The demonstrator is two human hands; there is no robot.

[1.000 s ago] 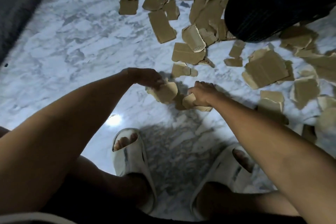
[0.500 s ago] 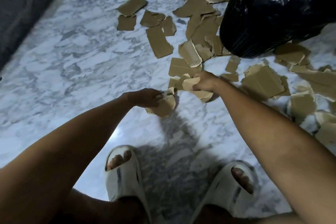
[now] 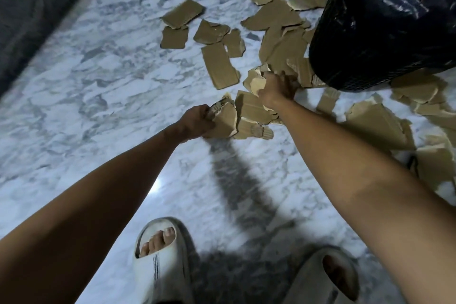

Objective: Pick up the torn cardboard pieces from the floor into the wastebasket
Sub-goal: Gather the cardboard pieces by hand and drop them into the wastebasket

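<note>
Moved since earlier frames: both hands nearer bin, scraps in grip | right hand clenched on scraps beside bin base | left hand clenched on wad, farther from bin | floor around bin littered with cardboard | progress: early, most left

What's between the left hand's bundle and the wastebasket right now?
In the head view, the right hand gripping cardboard pieces, plus loose scraps, sit between the left hand and wastebasket.
</note>
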